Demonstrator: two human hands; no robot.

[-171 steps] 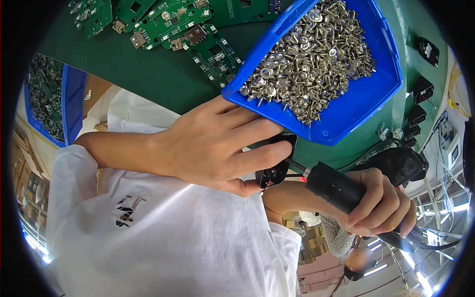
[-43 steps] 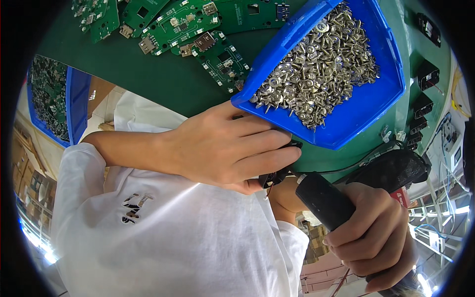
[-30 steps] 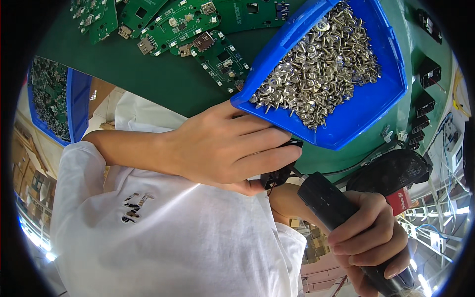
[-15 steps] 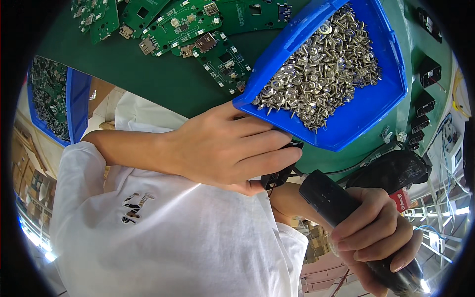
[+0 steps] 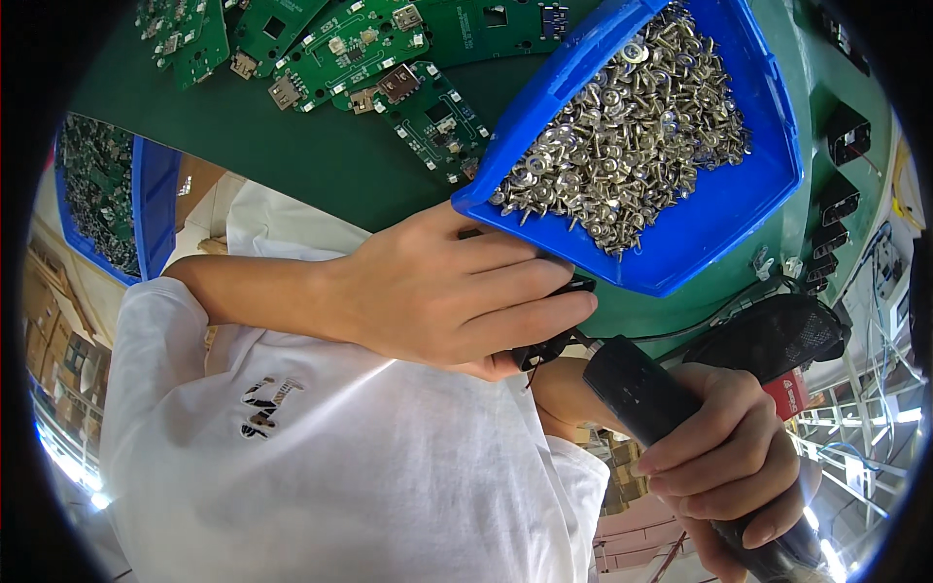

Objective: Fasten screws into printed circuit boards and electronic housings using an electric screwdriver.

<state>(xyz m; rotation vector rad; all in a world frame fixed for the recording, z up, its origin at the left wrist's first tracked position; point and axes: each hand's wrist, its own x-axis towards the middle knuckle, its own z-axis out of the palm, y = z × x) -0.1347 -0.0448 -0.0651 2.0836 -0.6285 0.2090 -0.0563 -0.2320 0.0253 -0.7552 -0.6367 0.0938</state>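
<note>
My left hand [image 5: 442, 287] is closed around a small black plastic housing [image 5: 542, 352], mostly hidden under the fingers. A thin dark wire hangs from the housing's lower edge. In my right hand [image 5: 724, 457], the fingers wrap round the body of a black electric screwdriver [image 5: 637, 389]. Its tip points up and left at the housing; whether it touches a screw there cannot be seen. Just beyond my left fingers stands a blue bin [image 5: 724, 228] holding a heap of silvery washer-head screws [image 5: 622, 136].
Several green circuit boards [image 5: 355, 49] lie at the far left of the green table [image 5: 321, 146]. A blue crate [image 5: 155, 209] of boards stands at the left. More black housings [image 5: 838, 204] line the right side, near a black mesh pouch [image 5: 777, 335].
The screwdriver and my right hand have shifted slightly left. My left hand and the housing have stayed nearly in place.
</note>
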